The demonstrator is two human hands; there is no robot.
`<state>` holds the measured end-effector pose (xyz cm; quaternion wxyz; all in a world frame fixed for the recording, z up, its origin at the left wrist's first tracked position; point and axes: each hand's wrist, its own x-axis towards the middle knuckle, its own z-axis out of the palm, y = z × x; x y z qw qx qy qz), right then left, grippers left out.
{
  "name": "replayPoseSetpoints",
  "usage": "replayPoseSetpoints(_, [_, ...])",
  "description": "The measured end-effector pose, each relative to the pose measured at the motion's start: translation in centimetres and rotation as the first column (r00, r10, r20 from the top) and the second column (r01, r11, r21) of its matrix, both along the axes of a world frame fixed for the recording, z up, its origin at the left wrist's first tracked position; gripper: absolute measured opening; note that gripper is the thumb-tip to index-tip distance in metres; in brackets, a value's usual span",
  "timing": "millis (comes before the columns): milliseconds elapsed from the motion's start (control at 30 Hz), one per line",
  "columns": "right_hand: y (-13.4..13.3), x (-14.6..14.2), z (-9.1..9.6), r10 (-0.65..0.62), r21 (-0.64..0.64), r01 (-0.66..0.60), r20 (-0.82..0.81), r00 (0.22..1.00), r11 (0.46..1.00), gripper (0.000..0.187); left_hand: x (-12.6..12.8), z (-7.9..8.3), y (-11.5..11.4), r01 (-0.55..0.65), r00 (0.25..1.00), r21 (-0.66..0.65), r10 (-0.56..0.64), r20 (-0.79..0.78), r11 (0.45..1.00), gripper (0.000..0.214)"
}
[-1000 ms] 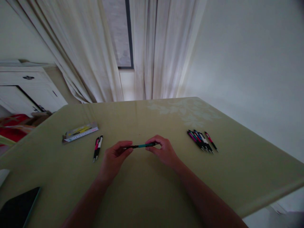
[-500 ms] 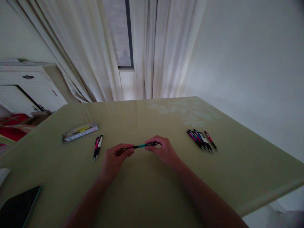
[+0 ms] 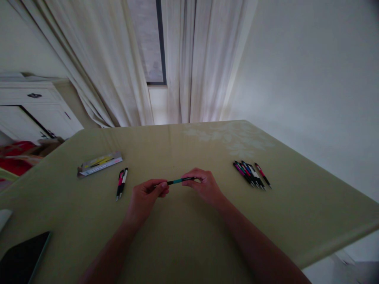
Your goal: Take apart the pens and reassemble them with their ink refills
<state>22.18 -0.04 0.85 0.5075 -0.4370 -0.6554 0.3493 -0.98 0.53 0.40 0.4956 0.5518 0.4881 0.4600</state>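
Note:
A black pen with a teal barrel (image 3: 177,181) is held level above the table, between both hands. My left hand (image 3: 147,194) pinches its left end between thumb and fingers. Its right end, black with a clip, is gripped by my right hand (image 3: 204,185). Left of my left hand lie two pens, a pink-and-black one (image 3: 120,184) and a white-and-black one (image 3: 124,183), side by side. Off to the right of my right hand is a row of several pens (image 3: 249,175) in mixed colours, with a red pen (image 3: 262,175) slightly apart.
A pen box (image 3: 100,163) with a clear window rests at the table's left. A black tablet-like device (image 3: 26,256) occupies the near left corner of the table (image 3: 189,146). Curtains (image 3: 103,59) hang behind, a white cabinet (image 3: 35,106) stands at left, and a wall borders the right.
My left thumb and fingers have shifted slightly right along the pen, and more of the lower fingers show. My right hand still grips its end, nearly unmoved.

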Motion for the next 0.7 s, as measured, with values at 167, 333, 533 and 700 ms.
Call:
replayPoseSetpoints(167, [-0.09,0.06,0.21,-0.017,-0.047,0.016,-0.014,1.0,0.999,0.018,0.1,-0.06,-0.02,-0.005,1.0,0.031,0.005,0.019,1.0,0.03])
replayPoseSetpoints(333, [-0.26,-0.09,0.22,0.009,-0.181,0.006,0.084,0.996,0.983,0.021,-0.06,-0.56,0.19,-0.003,1.0,0.161,0.004,-0.007,0.987,0.018])
replayPoseSetpoints(533, [-0.49,-0.41,0.67,-0.006,-0.156,0.023,0.109,0.994,0.987,0.018,0.25,-0.71,0.08,0.079,0.996,0.112,-0.084,0.043,0.991,0.038])
replayPoseSetpoints(700, [-0.54,-0.55,0.86,-0.05,-0.149,0.063,0.094,0.994,0.987,0.017,-0.15,-0.87,0.37,0.052,0.997,0.109,-0.046,-0.054,0.993,0.029])
